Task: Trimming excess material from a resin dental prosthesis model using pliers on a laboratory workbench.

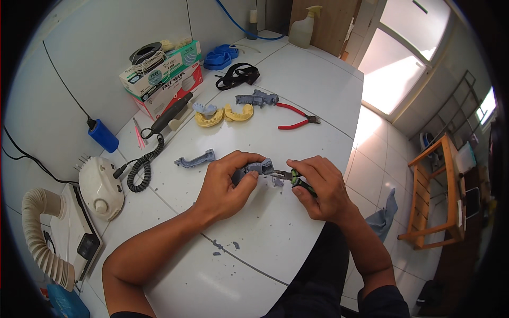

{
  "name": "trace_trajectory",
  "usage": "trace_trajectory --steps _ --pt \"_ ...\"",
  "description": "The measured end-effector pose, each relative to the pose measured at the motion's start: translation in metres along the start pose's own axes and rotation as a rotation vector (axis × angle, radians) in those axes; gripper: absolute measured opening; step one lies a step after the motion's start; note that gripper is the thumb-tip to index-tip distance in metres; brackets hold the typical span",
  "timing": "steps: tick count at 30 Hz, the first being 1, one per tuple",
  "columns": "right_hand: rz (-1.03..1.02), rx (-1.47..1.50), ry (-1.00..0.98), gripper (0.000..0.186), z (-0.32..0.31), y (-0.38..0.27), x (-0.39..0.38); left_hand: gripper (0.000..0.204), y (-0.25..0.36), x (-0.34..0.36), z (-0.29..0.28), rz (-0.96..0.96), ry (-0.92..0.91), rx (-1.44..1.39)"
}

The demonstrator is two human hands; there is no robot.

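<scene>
My left hand [229, 183] is closed round a grey-blue hollow piece [263, 165], its thumb pressed on the near side. In my right hand [322, 189] are pliers with green and black handles [300, 183]. The metal jaws [281, 174] reach the right end of the piece; whether they bite on it I cannot make out. Small grey-blue scraps [218, 246] lie scattered on the white tiled table [233, 286]. A long grey-blue strip [195, 158] rests left of my left hand. Farther back lie another grey-blue piece [256, 98] and red-handled cutters [295, 116].
Yellow dental models [238, 112] lie near a black handpiece [170, 114] with a coiled cord [142, 172]. At left stand its white control unit [102, 189] and a ribbed hose [36, 214]. Mask boxes [169, 87] are stacked by the wall. The table's edge runs along my right.
</scene>
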State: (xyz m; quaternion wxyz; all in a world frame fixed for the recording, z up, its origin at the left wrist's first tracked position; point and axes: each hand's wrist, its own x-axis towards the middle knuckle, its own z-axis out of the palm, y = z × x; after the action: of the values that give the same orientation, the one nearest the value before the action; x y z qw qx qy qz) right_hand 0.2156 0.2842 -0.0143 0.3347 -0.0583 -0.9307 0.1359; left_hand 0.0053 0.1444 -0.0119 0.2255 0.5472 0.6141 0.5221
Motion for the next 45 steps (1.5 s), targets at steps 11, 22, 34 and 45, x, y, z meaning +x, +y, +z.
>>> trace_trajectory --steps 11,22,34,45 --pt "-0.063 -0.173 0.026 0.046 -0.002 -0.005 0.001 0.032 -0.005 0.000 0.001 -0.049 -0.003 -0.050" --pt "0.019 -0.086 0.068 0.046 0.002 -0.004 -0.006 0.032 0.004 -0.001 -0.004 -0.106 -0.088 -0.003" --pt "-0.093 -0.306 0.067 0.049 0.001 -0.009 -0.002 0.036 0.009 0.003 -0.006 -0.203 -0.176 0.006" --pt "-0.072 -0.244 0.038 0.046 0.001 -0.010 0.001 0.033 0.005 0.002 -0.009 -0.168 -0.210 -0.010"
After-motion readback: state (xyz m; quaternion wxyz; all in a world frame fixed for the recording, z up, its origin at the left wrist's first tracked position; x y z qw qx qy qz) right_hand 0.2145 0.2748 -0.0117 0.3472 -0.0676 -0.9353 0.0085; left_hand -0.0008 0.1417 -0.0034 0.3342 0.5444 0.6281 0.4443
